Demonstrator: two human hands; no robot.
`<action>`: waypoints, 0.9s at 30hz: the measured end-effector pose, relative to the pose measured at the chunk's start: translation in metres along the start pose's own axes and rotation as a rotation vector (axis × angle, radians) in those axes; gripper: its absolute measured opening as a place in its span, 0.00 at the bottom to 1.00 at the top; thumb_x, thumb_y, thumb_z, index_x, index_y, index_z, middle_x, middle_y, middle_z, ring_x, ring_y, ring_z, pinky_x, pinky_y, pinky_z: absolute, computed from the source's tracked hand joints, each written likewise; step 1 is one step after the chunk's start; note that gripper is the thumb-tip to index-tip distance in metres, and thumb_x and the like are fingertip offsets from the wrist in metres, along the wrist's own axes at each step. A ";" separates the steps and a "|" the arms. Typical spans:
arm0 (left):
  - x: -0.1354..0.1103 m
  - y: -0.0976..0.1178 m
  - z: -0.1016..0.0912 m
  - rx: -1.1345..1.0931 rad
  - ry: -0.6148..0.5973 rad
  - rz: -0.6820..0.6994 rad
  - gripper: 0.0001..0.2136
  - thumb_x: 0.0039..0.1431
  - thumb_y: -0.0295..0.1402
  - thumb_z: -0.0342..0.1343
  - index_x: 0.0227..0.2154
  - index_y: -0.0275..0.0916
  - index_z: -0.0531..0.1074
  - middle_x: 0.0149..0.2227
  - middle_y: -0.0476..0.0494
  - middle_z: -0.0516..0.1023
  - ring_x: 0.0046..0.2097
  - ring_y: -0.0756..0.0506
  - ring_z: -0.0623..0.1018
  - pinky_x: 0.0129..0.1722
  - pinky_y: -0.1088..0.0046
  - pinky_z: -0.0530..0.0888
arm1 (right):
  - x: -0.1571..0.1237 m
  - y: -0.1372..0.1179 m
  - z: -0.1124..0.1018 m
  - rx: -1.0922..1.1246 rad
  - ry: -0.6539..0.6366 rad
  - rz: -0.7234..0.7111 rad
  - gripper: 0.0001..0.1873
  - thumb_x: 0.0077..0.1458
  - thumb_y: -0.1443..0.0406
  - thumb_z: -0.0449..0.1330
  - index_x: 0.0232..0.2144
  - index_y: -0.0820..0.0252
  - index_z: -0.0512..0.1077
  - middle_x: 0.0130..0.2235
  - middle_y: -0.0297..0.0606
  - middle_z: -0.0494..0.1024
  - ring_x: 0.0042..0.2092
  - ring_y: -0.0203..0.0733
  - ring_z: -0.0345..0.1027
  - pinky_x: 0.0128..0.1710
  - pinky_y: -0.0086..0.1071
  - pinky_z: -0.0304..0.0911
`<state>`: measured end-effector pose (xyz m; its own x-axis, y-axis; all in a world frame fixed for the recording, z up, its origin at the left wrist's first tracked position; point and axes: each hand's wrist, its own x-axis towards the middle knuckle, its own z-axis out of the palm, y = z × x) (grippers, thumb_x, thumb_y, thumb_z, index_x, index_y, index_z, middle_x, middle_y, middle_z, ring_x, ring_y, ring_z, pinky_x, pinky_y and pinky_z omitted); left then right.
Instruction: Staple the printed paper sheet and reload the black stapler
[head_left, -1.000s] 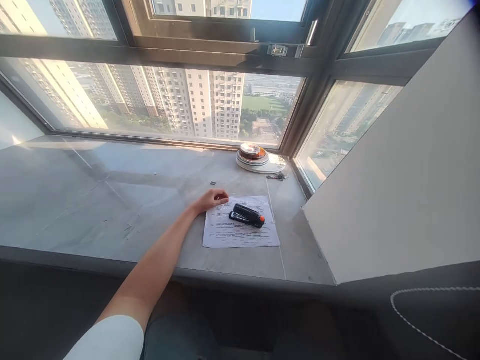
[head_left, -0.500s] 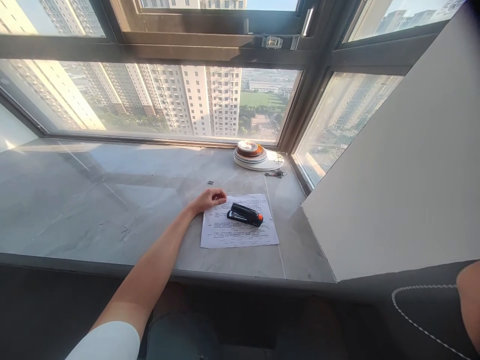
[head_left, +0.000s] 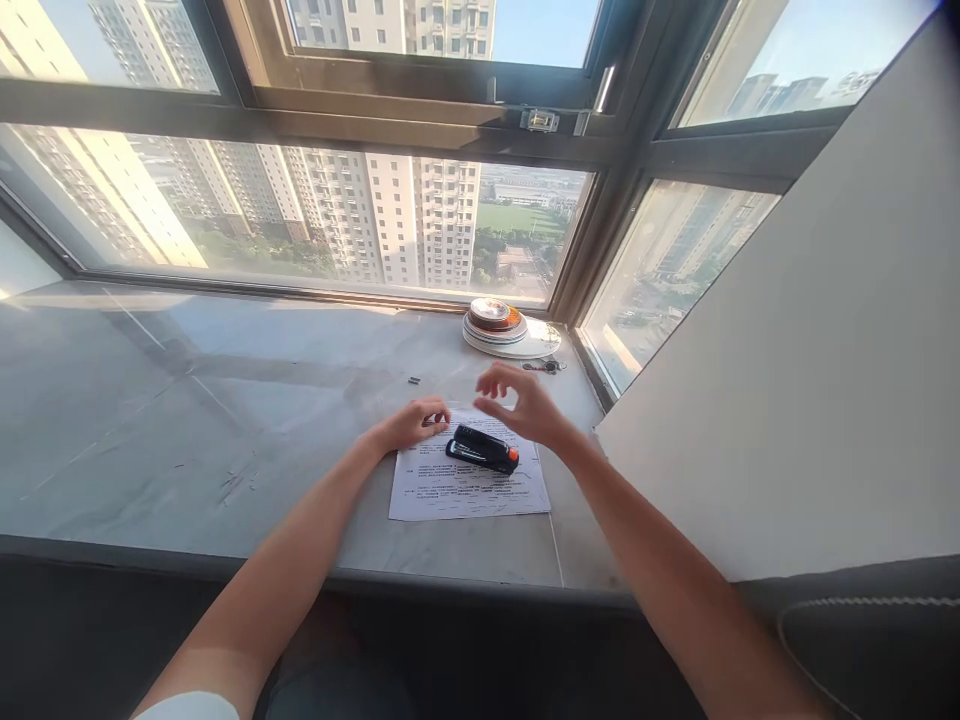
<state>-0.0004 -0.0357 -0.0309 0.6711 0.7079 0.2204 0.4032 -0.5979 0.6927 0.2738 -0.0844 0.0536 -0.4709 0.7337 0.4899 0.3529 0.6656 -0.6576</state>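
One black stapler [head_left: 482, 451] lies on printed paper [head_left: 469, 500] toward the windowsill's [head_left: 300, 480] right end.
The left hand [head_left: 415, 424] is at the paper's far left corner, fingers curled; whether its grip pinches anything, I cannot tell. The right hand [head_left: 523, 402] hides the far right corner, its grip empty with thumb and fingers apart, just beyond the stapler. The stapler covers some print. Past the hands, two small dark pieces [head_left: 414, 380] lie on the sill; a stack of round items [head_left: 495, 335] occupies its back right corner, beside the window frame [head_left: 420, 128].
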 end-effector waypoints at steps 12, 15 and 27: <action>-0.001 -0.012 -0.006 0.138 0.091 0.029 0.12 0.69 0.42 0.56 0.43 0.43 0.82 0.47 0.39 0.78 0.50 0.40 0.74 0.57 0.62 0.68 | -0.025 0.042 0.027 0.048 -0.344 -0.014 0.24 0.57 0.63 0.65 0.57 0.52 0.73 0.45 0.37 0.81 0.43 0.46 0.73 0.46 0.40 0.68; -0.002 -0.012 -0.006 0.140 0.075 0.030 0.11 0.69 0.40 0.55 0.42 0.42 0.81 0.48 0.39 0.77 0.52 0.39 0.74 0.57 0.61 0.68 | -0.023 0.048 0.026 0.173 -0.116 0.124 0.20 0.58 0.59 0.66 0.53 0.53 0.75 0.46 0.38 0.81 0.47 0.48 0.74 0.49 0.41 0.69; -0.002 -0.012 -0.003 0.257 0.148 -0.063 0.17 0.67 0.41 0.57 0.56 0.44 0.75 0.58 0.39 0.74 0.60 0.34 0.70 0.63 0.53 0.63 | -0.021 0.079 0.031 0.167 0.526 0.323 0.23 0.59 0.51 0.64 0.52 0.56 0.76 0.46 0.42 0.81 0.47 0.51 0.74 0.52 0.46 0.69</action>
<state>-0.0082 -0.0293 -0.0377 0.5494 0.7825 0.2928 0.5984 -0.6131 0.5157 0.2864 -0.0513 -0.0263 0.1134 0.8911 0.4393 0.2597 0.4002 -0.8789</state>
